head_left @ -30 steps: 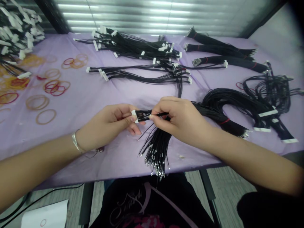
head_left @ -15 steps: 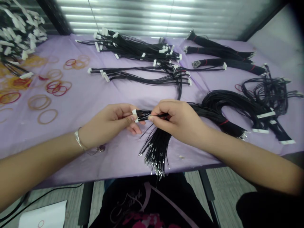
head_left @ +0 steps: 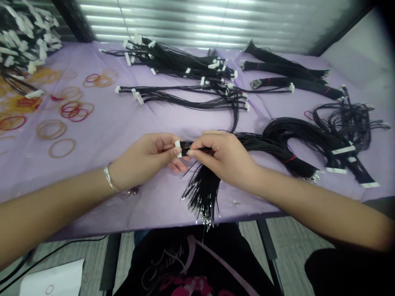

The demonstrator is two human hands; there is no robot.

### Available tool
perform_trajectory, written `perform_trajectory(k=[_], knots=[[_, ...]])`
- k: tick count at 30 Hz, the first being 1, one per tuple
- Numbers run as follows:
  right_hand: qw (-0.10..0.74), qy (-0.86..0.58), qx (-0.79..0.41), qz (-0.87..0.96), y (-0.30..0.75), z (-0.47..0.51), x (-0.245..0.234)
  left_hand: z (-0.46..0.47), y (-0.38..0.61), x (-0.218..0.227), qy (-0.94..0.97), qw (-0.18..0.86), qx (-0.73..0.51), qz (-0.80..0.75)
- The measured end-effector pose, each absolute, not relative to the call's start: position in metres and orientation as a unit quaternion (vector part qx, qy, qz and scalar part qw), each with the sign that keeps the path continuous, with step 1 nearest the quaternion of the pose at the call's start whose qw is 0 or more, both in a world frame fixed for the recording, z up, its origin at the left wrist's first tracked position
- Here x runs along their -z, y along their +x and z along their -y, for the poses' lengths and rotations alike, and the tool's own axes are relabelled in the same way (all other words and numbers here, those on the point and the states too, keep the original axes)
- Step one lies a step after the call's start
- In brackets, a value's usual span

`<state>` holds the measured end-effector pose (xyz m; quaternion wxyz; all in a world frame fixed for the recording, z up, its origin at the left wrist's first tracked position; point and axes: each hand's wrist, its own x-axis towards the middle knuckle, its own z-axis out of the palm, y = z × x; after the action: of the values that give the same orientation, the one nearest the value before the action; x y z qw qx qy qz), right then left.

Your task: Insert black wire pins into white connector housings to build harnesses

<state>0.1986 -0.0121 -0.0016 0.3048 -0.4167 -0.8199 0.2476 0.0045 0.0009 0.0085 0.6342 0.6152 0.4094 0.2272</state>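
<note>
Between thumb and fingers, my left hand grips a white connector with black wires running out of its right side. My right hand is closed close beside it, pinching a black wire near its end, at the back of the connector; the wire's tip is hidden by the fingers. Below my right hand a fan of loose black wires with shiny metal terminals hangs toward the table's front edge. To the right, more black wires run from behind my right hand into a curved bundle.
Wire harnesses with white connectors lie at the back. Banded black wire bundles are at the back right. Rubber bands are scattered on the left of the purple cloth, near a pile of white connectors.
My right hand has shifted slightly left, its fingertips now closer to the white connector. The left hand keeps its grip on the connector.
</note>
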Motion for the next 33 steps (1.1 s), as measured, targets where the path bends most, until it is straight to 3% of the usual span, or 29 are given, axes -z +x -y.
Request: perform_trajectory(k=[20,28,33], knots=[[0.313,-0.416,-0.295,0.801,0.195,0.013,0.003,0.001,0.007,-0.011,0.591,0.653,-0.232,-0.412],[0.269,-0.371,-0.206,0.865,0.208,0.007,-0.001,-0.005,0.0,-0.005,0.55,0.687,-0.257,-0.398],[0.315,-0.298,-0.146,0.889,0.215,0.0,-0.001,-0.008,-0.002,-0.005,0.506,0.712,-0.263,-0.41]])
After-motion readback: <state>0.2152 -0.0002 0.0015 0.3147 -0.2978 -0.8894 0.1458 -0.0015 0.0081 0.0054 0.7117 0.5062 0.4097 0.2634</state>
